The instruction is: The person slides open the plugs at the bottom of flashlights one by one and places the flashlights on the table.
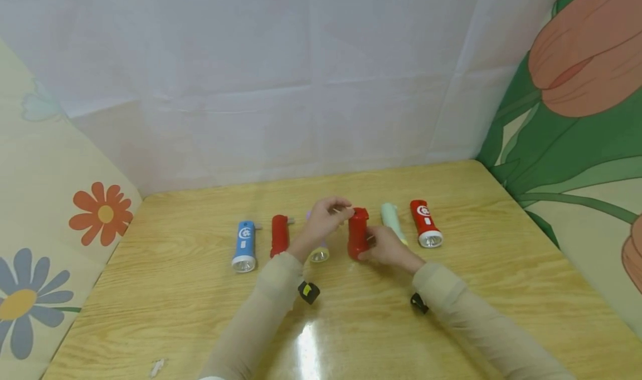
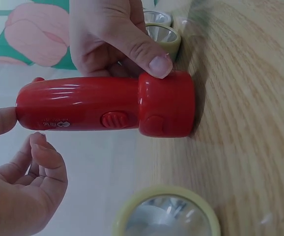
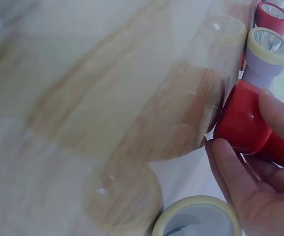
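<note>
A red flashlight [image 1: 358,234] stands upright, lens end down, at the middle of the row; whether it touches the table I cannot tell. My right hand [image 1: 388,246] holds it low, thumb on one side near the wide head and fingers on the other, as the right wrist view shows. At the tail end, a fingertip of my left hand [image 2: 26,189] touches the top, while its other fingers bend loosely apart from the body. The left wrist view shows the slide switch [image 2: 115,119] on the flashlight's side. A purple flashlight [image 1: 319,253] with a yellow rim lies partly behind my left hand.
On the wooden table [image 1: 165,307] lie a blue flashlight [image 1: 244,243] and another red one [image 1: 279,234], both with prongs sticking out. To the right lie a mint-green flashlight [image 1: 391,217] and a red one with a white rim [image 1: 423,221]. A white cloth [image 1: 251,90] hangs behind.
</note>
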A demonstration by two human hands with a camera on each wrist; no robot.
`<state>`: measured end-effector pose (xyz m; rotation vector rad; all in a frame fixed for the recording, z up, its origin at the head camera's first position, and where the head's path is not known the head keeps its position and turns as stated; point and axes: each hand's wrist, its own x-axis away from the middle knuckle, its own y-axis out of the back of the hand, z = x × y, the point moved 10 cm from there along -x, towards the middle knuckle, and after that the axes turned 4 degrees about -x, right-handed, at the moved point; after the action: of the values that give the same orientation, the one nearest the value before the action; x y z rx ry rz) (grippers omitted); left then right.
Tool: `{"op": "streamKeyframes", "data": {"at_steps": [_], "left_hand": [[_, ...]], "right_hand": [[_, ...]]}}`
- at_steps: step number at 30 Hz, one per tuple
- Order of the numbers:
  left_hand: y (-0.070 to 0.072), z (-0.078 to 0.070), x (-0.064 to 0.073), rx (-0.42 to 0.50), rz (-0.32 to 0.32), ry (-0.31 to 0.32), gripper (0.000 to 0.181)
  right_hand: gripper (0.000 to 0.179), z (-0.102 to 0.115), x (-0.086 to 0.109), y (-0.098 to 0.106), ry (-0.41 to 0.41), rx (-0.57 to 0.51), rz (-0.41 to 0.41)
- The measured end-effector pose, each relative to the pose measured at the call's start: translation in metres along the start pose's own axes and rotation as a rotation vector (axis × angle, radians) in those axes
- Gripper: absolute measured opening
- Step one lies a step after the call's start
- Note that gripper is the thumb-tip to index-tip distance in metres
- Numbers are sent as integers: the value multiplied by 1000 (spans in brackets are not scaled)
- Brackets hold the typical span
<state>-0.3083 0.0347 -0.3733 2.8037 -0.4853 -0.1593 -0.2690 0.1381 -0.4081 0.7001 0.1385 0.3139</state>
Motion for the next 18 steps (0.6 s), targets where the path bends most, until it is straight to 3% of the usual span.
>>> {"op": "streamKeyframes", "data": {"at_steps": [12, 18], "left_hand": [[-1, -10, 11, 10, -5, -86, 20], [-2, -11, 12, 12, -11, -100, 21]], "right_hand": [[34, 2, 0, -1, 43, 22, -15], [35, 1, 1, -1, 11, 45, -40]]}}
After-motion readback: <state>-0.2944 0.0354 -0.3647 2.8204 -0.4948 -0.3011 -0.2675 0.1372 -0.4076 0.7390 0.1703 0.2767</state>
